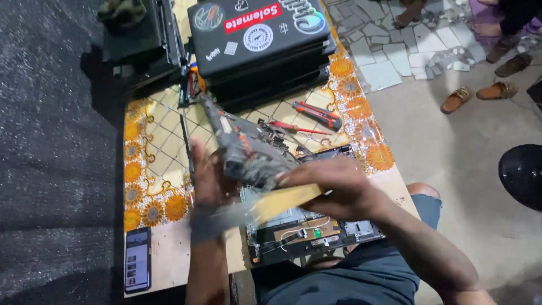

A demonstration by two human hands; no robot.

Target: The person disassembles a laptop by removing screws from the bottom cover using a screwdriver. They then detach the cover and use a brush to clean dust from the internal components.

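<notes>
There is only one view, taken from the head of the person seated at the bench (164, 248). It looks steeply down and a little forward, so the person's own lap and forearms fill the bottom of the frame. The left hand (206, 175) and right hand (344, 189) sit close under the lens, near the middle. The far end of the bench, where a stack of dark laptops (262, 48) lies, reaches the top edge. The view is slightly turned, so the bench runs at a slant. To the right it takes in the floor (468, 164) and some sandals (480, 93); to the left, a dark sparkly surface.
</notes>
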